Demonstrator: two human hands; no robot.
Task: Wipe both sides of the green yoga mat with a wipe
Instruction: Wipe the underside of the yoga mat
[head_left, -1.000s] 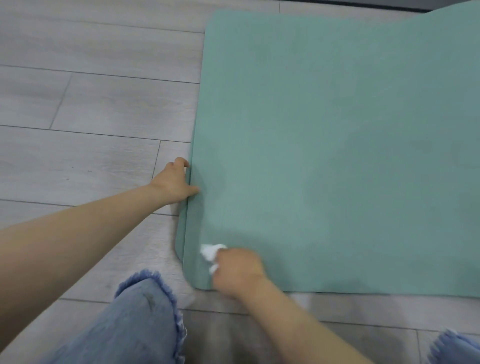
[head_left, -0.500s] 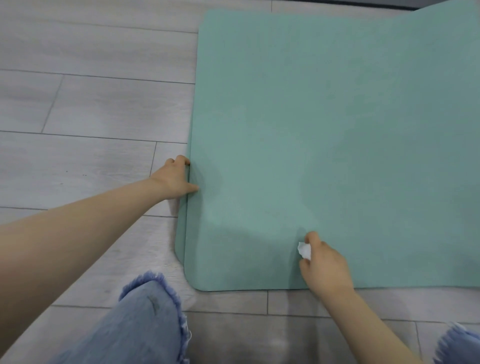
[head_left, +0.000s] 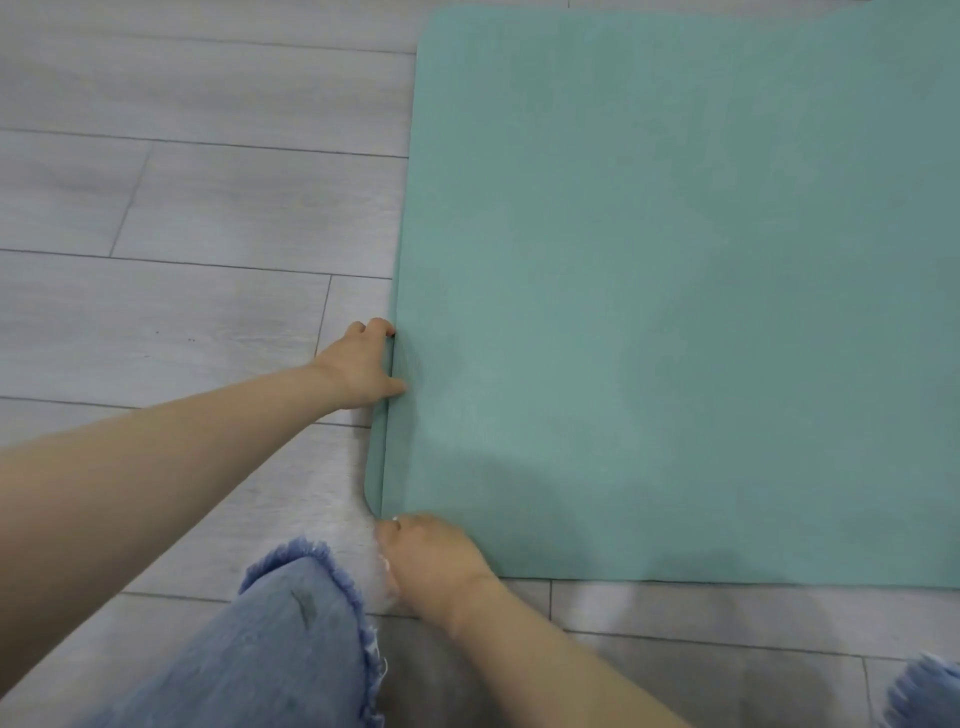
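The green yoga mat (head_left: 675, 291) lies flat on the floor and fills the right half of the view. My left hand (head_left: 361, 366) grips its left edge, thumb on top and fingers curled under. My right hand (head_left: 434, 558) sits at the mat's near left corner, fingers curled round the white wipe (head_left: 387, 564), of which only a small sliver shows under the hand.
Grey wood-look floor planks (head_left: 182, 218) stretch to the left of and in front of the mat. My knees in frayed blue jeans (head_left: 280, 644) are at the bottom left and bottom right corner.
My right hand has swept with the wipe from the middle of the mat's near edge back left to the near corner. My left hand has kept its hold on the left edge.
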